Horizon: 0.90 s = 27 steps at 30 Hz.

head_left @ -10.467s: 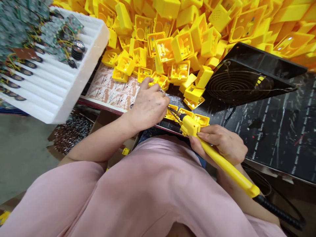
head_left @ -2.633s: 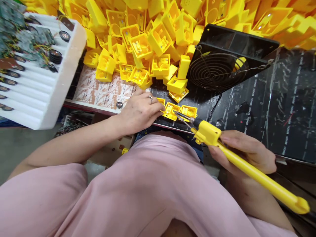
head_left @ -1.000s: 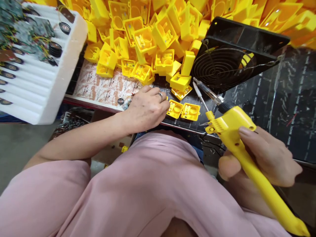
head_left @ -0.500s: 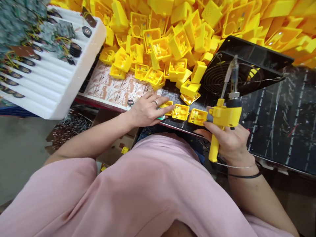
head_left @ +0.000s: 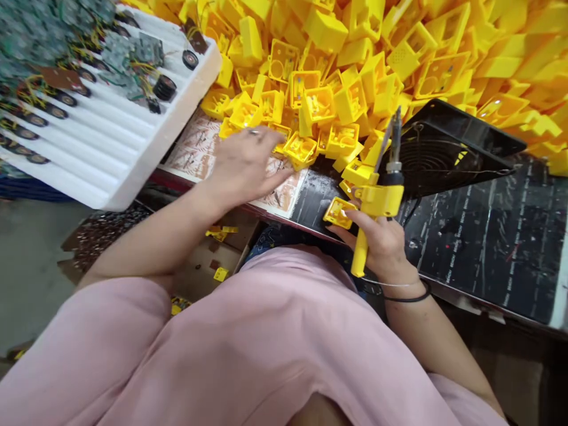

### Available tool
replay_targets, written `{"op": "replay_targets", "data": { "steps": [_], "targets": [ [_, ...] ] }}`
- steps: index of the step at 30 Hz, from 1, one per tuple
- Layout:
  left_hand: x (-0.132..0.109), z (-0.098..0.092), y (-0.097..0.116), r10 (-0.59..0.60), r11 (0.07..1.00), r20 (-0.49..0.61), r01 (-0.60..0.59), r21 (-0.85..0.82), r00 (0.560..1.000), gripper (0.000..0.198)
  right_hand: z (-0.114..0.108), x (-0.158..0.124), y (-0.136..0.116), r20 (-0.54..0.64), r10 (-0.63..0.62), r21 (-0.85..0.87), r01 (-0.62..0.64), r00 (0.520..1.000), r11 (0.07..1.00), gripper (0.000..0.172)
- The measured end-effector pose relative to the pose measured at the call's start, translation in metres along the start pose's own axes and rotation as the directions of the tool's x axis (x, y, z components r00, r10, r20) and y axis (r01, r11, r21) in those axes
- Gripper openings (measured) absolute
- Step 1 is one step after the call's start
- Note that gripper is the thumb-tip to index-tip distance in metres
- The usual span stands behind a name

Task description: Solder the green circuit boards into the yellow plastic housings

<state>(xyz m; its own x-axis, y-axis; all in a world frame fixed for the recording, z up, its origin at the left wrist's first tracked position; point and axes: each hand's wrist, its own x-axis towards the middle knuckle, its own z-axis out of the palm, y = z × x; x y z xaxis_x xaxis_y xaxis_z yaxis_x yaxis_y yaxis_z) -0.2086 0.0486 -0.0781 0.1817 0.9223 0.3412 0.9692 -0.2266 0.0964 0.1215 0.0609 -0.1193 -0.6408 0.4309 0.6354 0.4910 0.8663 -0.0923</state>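
Observation:
My left hand (head_left: 246,161) reaches over the table's near edge with thumb and fingers apart. Its fingertips are close to the front yellow plastic housings (head_left: 302,149) of the pile; whether they touch is unclear. My right hand (head_left: 384,239) grips a yellow soldering gun (head_left: 379,200), its metal tip pointing up and away from me. That hand's thumb and index finger are at a single yellow housing (head_left: 340,213), which lies open side up on the black table top near the edge.
Yellow housings (head_left: 328,29) are heaped across the back. A black fan (head_left: 437,154) leans at the right. On the left, a white foam tray (head_left: 133,160) carries wired parts with round black pieces. Below the edge, a cardboard box (head_left: 199,260) holds yellow pieces.
My left hand has left the front row and moved up towards the pile. Two housings are gone from that row, and blurred yellow pieces now show over the box. My right hand has shifted left.

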Motion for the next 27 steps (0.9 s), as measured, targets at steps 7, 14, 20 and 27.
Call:
{"op": "replay_targets", "data": {
  "steps": [7, 14, 20, 27],
  "targets": [
    [0.017, 0.010, 0.026, -0.030, 0.999, 0.052, 0.032, -0.039, 0.998, 0.040, 0.008, -0.001, -0.008, 0.029, 0.116, 0.130, -0.119, 0.993, 0.984, 0.049],
    [-0.027, 0.014, 0.068, 0.291, 0.954, -0.013, -0.289, 0.083, 0.957, 0.058, 0.003, -0.002, -0.004, 0.047, 0.095, 0.174, -0.102, 0.994, 0.980, 0.053],
    [-0.011, 0.011, 0.032, 0.087, 0.996, 0.006, -0.087, -0.016, 0.996, 0.033, -0.002, 0.002, -0.004, 0.051, 0.096, 0.198, -0.104, 0.994, 0.975, 0.059],
    [0.016, 0.022, 0.023, -0.011, 0.993, 0.128, 0.026, -0.112, 0.992, 0.067, 0.026, 0.032, -0.022, 0.059, 0.014, 0.168, -0.024, 0.998, 0.986, 0.036]
  ]
}}
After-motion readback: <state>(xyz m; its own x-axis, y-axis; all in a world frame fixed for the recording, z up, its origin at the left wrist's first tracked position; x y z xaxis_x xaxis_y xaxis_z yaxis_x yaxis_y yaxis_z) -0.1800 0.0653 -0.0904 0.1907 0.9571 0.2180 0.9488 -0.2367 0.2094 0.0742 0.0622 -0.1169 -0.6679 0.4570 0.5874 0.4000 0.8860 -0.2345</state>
